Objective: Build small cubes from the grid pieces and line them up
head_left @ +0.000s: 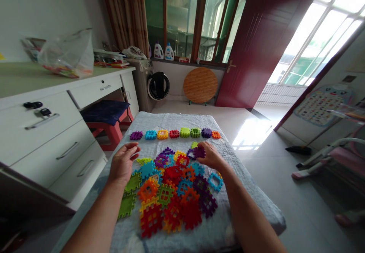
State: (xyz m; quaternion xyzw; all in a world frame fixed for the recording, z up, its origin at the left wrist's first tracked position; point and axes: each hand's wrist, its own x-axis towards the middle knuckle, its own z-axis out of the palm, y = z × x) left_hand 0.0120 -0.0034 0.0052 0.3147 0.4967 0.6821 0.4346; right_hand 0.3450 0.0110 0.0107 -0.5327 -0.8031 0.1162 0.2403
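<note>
Over the quilted table (171,121), right hand (211,158) fingers pinch a purple tile (198,153); left hand (123,164) fingers hover spread, holding nothing.

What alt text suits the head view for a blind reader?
The right hand pinches a purple block at a pile of colourful plastic blocks on a cloth-covered table; the left hand is open beside it. Eight blocks form a row behind.
</note>
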